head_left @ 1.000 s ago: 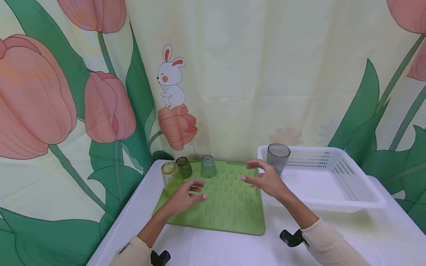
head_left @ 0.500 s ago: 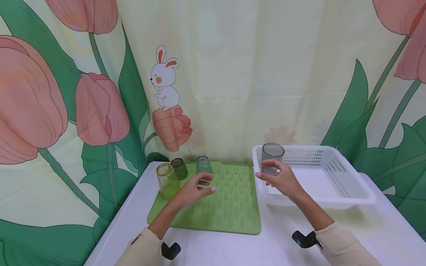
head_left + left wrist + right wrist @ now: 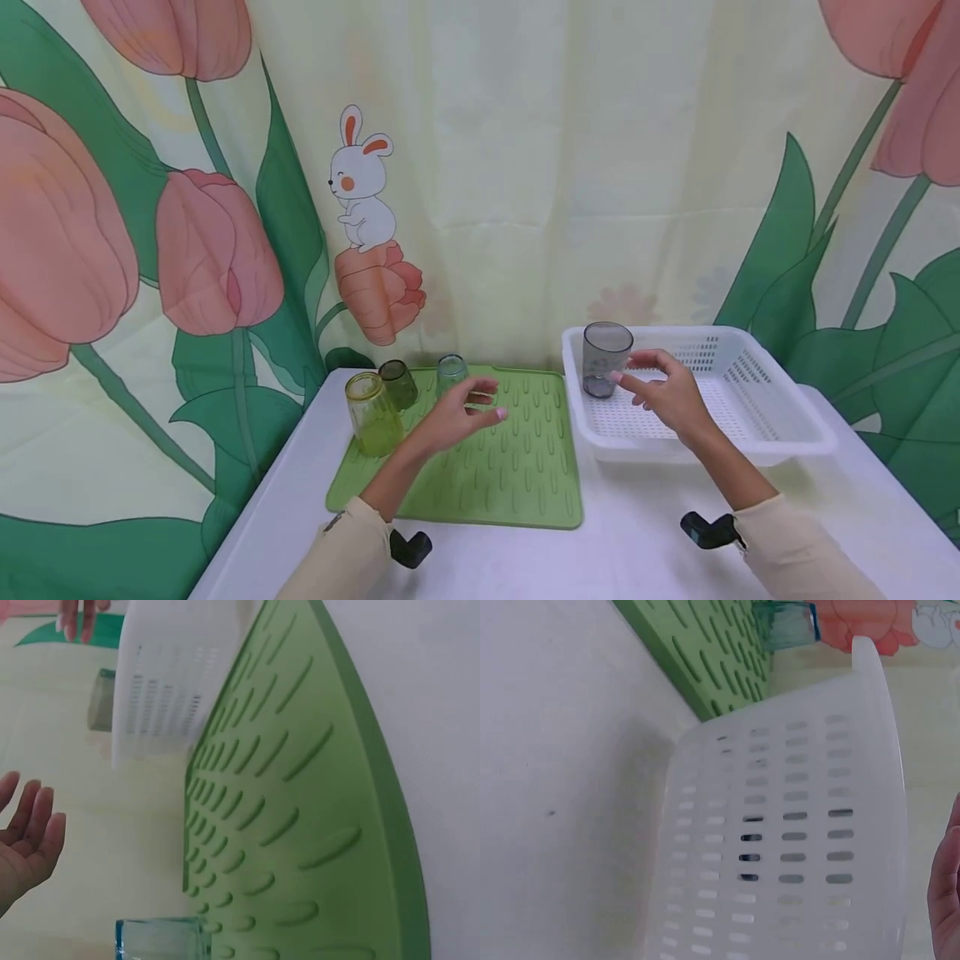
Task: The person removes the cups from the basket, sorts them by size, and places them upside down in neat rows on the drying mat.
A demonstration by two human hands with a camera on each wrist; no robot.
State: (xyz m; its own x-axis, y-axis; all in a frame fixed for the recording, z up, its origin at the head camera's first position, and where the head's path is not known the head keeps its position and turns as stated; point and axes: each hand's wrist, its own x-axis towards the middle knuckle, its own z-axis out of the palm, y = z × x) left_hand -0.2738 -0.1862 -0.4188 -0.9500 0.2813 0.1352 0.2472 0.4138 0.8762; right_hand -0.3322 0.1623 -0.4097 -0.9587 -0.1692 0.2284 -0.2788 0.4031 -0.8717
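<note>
A tall grey-tinted glass point(image 3: 603, 358) stands inside the left end of the white plastic basket point(image 3: 720, 454). My right hand point(image 3: 671, 400) is just right of that glass above the basket, fingers apart and not wrapped round it; whether the thumb tip touches it I cannot tell. Over the green ridged mat point(image 3: 517, 475) hovers my left hand point(image 3: 457, 417), holding nothing. Behind and left of it on the mat are a yellow glass point(image 3: 372, 417), a dark grey-green glass point(image 3: 399, 385) and a small bluish glass point(image 3: 451, 372), partly hidden by the left hand.
A white cloth point(image 3: 630, 533) covers the table. The basket's perforated wall point(image 3: 795, 795) and raised rim stand beside the mat's right edge. A tulip-and-rabbit curtain point(image 3: 495, 167) hangs behind the table.
My right hand has moved right, from over the mat's edge across the grey glass to its right side. The left hand has drifted right over the mat. The view has turned slightly right.
</note>
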